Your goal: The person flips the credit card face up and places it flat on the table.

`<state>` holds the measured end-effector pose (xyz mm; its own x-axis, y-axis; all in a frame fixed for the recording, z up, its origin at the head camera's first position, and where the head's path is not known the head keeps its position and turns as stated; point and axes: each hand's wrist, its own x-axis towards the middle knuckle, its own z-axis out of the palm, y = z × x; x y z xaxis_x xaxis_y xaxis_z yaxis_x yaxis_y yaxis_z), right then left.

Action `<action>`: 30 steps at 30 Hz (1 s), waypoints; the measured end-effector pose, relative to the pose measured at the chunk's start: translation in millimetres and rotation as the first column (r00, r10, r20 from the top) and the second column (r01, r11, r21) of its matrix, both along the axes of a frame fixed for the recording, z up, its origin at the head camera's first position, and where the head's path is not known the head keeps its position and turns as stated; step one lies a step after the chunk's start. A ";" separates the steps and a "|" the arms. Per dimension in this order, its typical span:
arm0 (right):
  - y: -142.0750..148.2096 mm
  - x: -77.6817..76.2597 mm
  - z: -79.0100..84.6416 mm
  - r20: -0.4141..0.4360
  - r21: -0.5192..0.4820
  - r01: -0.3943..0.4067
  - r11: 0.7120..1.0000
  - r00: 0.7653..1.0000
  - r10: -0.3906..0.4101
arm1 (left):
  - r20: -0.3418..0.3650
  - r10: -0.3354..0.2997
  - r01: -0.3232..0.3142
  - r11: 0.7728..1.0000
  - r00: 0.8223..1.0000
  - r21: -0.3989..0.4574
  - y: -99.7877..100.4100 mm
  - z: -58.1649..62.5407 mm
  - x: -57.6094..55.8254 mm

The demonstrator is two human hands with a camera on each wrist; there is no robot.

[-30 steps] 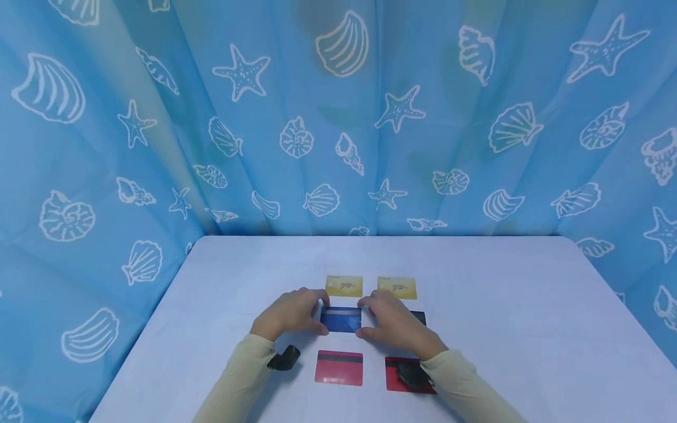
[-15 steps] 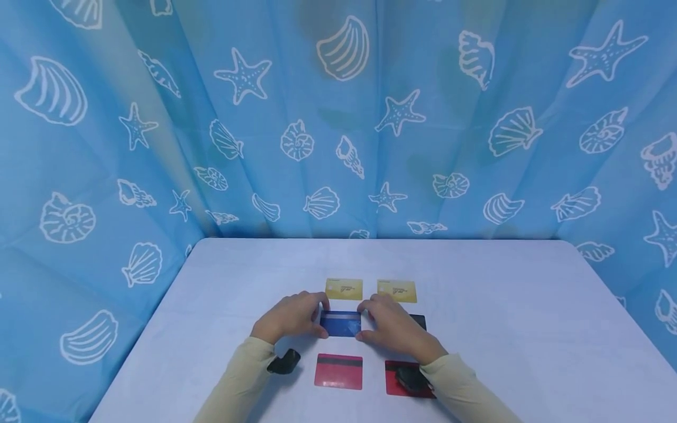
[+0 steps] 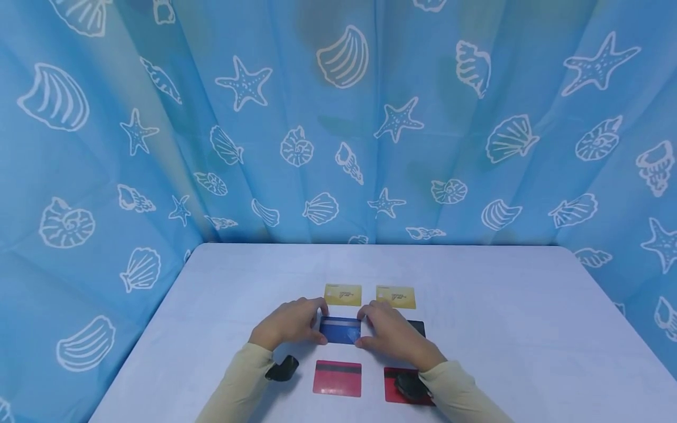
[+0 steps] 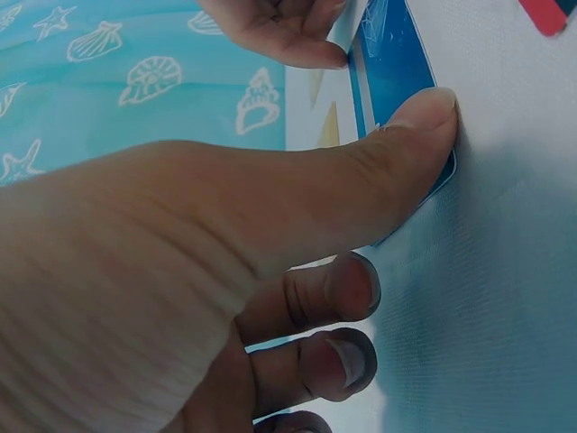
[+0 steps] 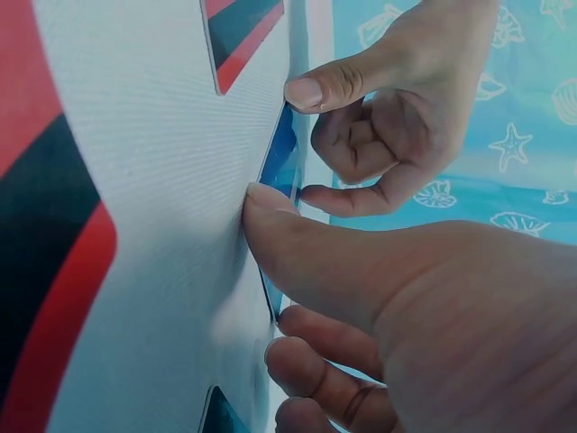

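Note:
A blue card [image 3: 341, 332] with a pale stripe along its far edge lies on the white table between both hands. My left hand [image 3: 290, 323] grips its left side, index finger at the far corner and thumb at the near one. On the opposite side my right hand [image 3: 392, 335] holds it the same way. In the left wrist view the left thumb [image 4: 415, 131] presses on the blue card's [image 4: 397, 68] near corner. The right wrist view has the right thumb [image 5: 275, 221] at the card's edge, other fingers curled below.
Two gold cards [image 3: 342, 295] [image 3: 403, 298] lie beyond the hands. A dark card [image 3: 419, 327] is mostly covered by the right hand. Nearer are a pinkish-red card [image 3: 337, 380] and a red card [image 3: 390, 389], the latter partly under the right wrist's black camera [image 3: 411, 386]. A blue shell-print curtain [image 3: 338, 117] surrounds the table.
The whole scene sits slightly lower in the head view, as the camera tilts up. Both hands keep their hold on the blue card, and the cards stay put on the table.

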<state>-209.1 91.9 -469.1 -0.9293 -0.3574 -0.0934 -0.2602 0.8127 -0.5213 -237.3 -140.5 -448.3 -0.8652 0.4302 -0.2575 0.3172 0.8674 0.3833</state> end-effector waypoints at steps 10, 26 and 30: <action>-1.9 1.5 1.5 0.006 0.003 0.012 1.000 1.000 -0.012 | 0.008 0.002 -0.002 1.000 1.000 0.019 -1.1 -1.0 -0.1; -1.4 3.1 -0.7 -0.007 0.003 -0.018 1.000 1.000 0.018 | 0.031 0.000 0.000 1.000 1.000 0.018 -1.3 -1.9 0.6; -0.6 2.0 1.1 -0.009 0.009 -0.017 1.000 1.000 0.017 | 0.033 0.003 -0.004 1.000 0.999 0.010 -0.4 -0.3 -1.6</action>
